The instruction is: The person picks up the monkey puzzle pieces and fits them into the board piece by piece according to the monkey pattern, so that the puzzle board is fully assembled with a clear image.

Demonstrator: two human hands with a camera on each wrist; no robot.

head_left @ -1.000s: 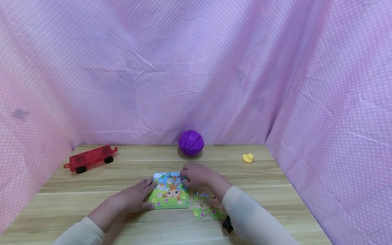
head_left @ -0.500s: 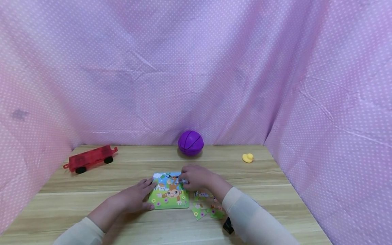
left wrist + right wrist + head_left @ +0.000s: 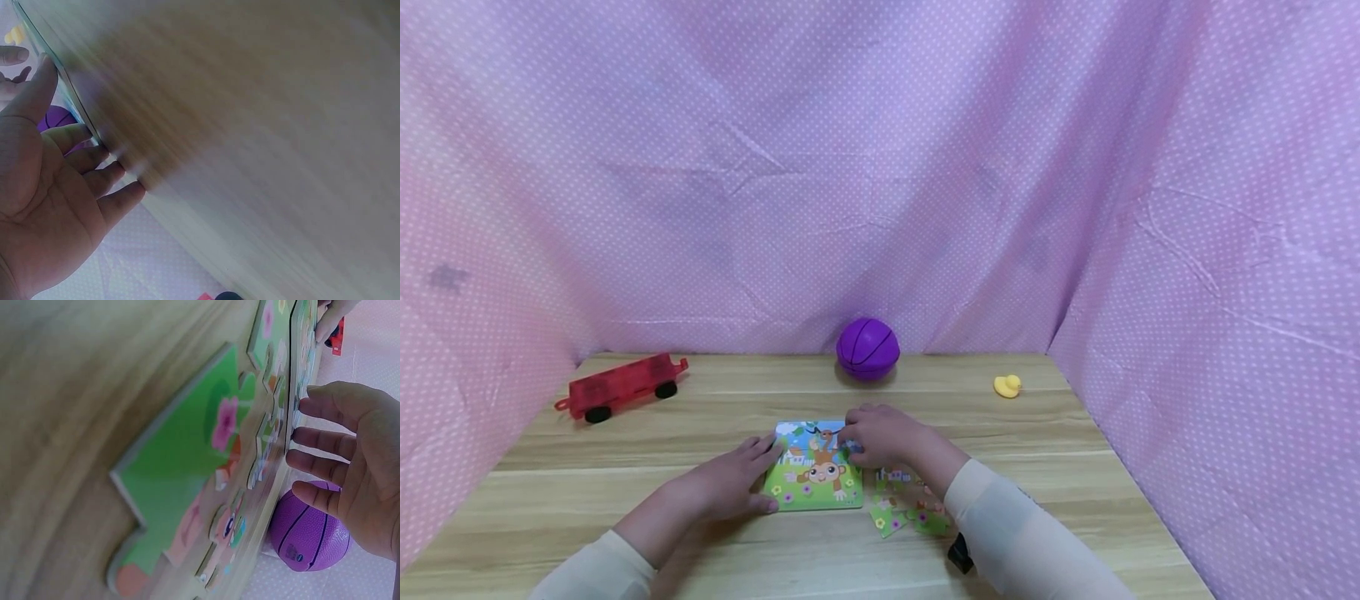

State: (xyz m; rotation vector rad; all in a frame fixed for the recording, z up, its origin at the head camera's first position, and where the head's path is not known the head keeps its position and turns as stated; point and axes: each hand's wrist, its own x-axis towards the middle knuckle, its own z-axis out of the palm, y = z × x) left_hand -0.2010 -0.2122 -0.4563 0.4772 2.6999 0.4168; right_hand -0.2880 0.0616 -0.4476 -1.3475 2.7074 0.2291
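Plainly, left hand (image 3: 727, 486) and right hand (image 3: 883, 435) touch the flat, rectangular puzzle (image 3: 816, 490), fingers (image 3: 325, 441) apart.

Left hand (image 3: 733, 482) and right hand (image 3: 883, 437) touch puzzle board (image 3: 815, 493). Purple ball (image 3: 868, 349): back edge of tabletop (image 3: 760, 392). Red wagon (image 3: 621, 386): back left corner. Yellow duck (image 3: 1007, 387): back right corner.

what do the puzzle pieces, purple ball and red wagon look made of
Puzzle pieces: probably cardboard or thin wood, printed face, pale cut edges. Purple ball: likely rubber or vinyl, satin surface, dark seam lines. Red wagon: apparently translucent plastic, darker patches showing through.
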